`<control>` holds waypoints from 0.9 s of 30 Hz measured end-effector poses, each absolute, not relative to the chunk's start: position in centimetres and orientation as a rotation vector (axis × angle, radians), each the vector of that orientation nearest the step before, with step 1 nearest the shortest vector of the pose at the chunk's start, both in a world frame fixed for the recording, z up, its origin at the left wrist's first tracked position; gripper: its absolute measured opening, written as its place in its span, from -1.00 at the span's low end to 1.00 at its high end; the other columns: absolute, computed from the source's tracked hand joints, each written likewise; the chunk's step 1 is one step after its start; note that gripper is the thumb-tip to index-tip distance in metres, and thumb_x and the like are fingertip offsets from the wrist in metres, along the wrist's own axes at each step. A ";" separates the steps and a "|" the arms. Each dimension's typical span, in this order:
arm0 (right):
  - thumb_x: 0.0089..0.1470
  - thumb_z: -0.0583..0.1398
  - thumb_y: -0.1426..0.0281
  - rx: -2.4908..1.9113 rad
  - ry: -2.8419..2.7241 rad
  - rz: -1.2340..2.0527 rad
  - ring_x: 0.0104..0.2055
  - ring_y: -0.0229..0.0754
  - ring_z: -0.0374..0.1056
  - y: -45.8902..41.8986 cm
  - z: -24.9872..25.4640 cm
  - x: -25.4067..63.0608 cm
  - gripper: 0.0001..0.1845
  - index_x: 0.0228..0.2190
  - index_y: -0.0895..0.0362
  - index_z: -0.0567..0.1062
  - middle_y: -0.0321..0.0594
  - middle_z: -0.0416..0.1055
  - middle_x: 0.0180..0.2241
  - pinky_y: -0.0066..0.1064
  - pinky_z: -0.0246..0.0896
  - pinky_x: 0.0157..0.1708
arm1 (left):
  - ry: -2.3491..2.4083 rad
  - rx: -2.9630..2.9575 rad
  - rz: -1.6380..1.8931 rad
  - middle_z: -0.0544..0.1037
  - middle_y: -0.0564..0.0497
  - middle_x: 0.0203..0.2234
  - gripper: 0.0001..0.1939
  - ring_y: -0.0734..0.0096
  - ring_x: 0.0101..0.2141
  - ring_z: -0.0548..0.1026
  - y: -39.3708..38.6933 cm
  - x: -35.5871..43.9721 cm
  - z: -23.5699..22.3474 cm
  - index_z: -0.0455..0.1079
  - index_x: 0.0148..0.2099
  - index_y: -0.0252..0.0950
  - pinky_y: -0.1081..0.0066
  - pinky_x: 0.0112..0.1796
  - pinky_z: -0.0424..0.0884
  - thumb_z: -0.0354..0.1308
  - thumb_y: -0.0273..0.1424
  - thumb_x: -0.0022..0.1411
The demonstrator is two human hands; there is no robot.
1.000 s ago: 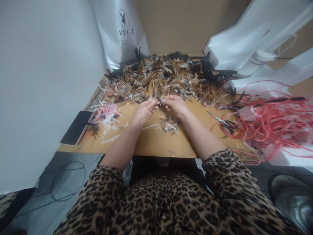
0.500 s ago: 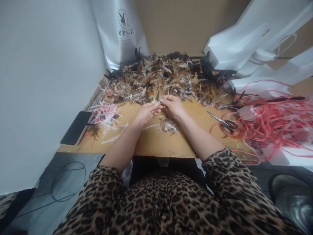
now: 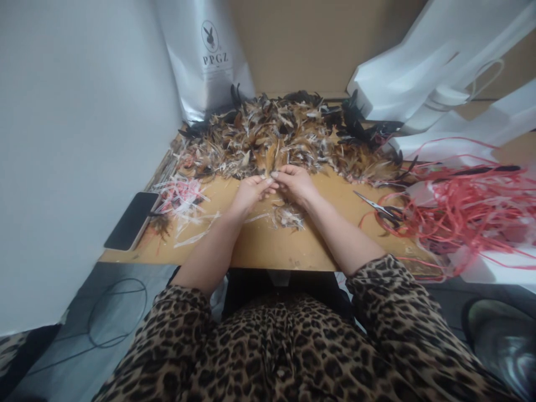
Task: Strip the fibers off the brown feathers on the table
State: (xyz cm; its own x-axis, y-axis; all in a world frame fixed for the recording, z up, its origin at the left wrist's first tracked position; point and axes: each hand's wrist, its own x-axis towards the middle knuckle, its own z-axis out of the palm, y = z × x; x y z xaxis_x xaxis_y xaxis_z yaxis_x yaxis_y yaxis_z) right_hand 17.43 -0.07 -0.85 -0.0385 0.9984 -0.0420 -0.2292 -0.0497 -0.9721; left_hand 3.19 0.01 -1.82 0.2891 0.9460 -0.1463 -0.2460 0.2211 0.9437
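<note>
My left hand point(image 3: 253, 191) and my right hand point(image 3: 293, 181) meet at the near edge of a big heap of brown and black feathers point(image 3: 288, 125). Both are closed in a pinch, thumbs and fingertips almost touching. Between the fingertips stand a few tawny feathers point(image 3: 272, 157), tips pointing away from me; their lower ends are hidden by my fingers. Just below my right hand, a small tuft of pale feather bits point(image 3: 288, 215) lies on the wooden table point(image 3: 276, 251).
Left of my hands lie pink and white strips point(image 3: 182, 195) and a phone point(image 3: 132, 220). To the right are scissors point(image 3: 379, 207) and a tangle of red plastic string point(image 3: 481, 209). A silver bag point(image 3: 213, 84) stands behind the heap, and white bags point(image 3: 410, 72) at the back right.
My fingertips have shifted slightly where they meet, and the tawny feathers between them look more upright and spread. Everything else stays in place.
</note>
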 end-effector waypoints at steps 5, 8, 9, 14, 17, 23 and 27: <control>-0.43 0.43 0.16 -1.062 -0.988 1.361 -0.68 -0.45 0.04 -0.1 -0.9 17.2 -0.54 -0.63 0.14 0.33 -0.47 0.20 -0.73 -0.54 -0.14 -0.67 | 0.871 0.978 0.984 0.61 -0.10 -0.42 -0.84 0.62 -0.55 0.47 0.0 3.2 -1.8 0.48 -0.38 -0.42 0.61 -0.53 0.27 0.30 -0.39 0.04; -0.44 0.43 0.15 -1.089 -0.987 1.349 -0.70 -0.45 0.01 -0.2 -0.9 17.1 -0.54 -0.65 0.13 0.31 -0.46 0.19 -0.75 -0.53 -0.19 -0.69 | 0.873 0.985 0.988 0.59 -0.08 -0.47 -0.86 0.64 -0.56 0.44 0.0 3.2 -1.8 0.48 -0.40 -0.42 0.61 -0.52 0.27 0.27 -0.40 0.07; -0.43 0.42 0.15 -1.096 -0.989 1.350 -0.70 -0.45 0.00 -0.2 -0.9 17.1 -0.54 -0.65 0.13 0.30 -0.47 0.18 -0.75 -0.53 -0.20 -0.69 | 0.881 0.988 0.985 0.58 -0.07 -0.50 -0.86 0.65 -0.57 0.44 0.0 3.2 -1.8 0.47 -0.41 -0.42 0.61 -0.52 0.28 0.27 -0.40 0.07; -0.41 0.41 0.17 -1.093 -1.022 1.376 -0.70 -0.44 -0.01 -0.1 -0.8 17.6 -0.59 -0.62 0.14 0.37 -0.46 0.18 -0.76 -0.52 -0.20 -0.68 | 0.934 1.023 0.964 0.51 -0.03 -0.61 -0.82 0.64 -0.62 0.40 0.1 3.2 -1.8 0.44 -0.47 -0.42 0.61 -0.55 0.25 0.28 -0.39 0.06; -0.33 0.38 0.18 -1.137 -1.030 1.277 -0.68 -0.42 0.00 0.4 -0.4 18.8 -0.64 -0.53 0.16 0.46 -0.43 0.21 -0.73 -0.51 -0.16 -0.67 | 0.944 1.011 1.007 0.52 -0.01 -0.59 -0.82 0.67 -0.62 0.39 0.2 3.0 -1.8 0.45 -0.44 -0.41 0.62 -0.58 0.23 0.29 -0.37 0.05; -0.25 0.30 0.32 -1.259 -0.977 0.881 -0.55 -0.35 0.17 2.2 -1.2 21.9 -0.82 -0.56 0.18 0.48 -0.34 0.33 -0.62 -0.49 0.04 -0.54 | 0.891 0.833 1.160 0.54 0.02 -0.51 -0.85 0.72 -0.61 0.39 0.8 2.5 -1.8 0.46 -0.34 -0.38 0.66 -0.58 0.23 0.29 -0.39 0.06; -0.20 0.26 0.31 -1.304 -1.052 0.785 -0.50 -0.31 0.21 3.3 -2.6 22.4 -0.83 -0.55 0.18 0.50 -0.32 0.37 -0.58 -0.47 0.12 -0.46 | 0.869 0.813 1.178 0.54 0.02 -0.50 -0.86 0.73 -0.61 0.38 0.9 2.5 -1.9 0.46 -0.34 -0.39 0.67 -0.58 0.22 0.28 -0.40 0.07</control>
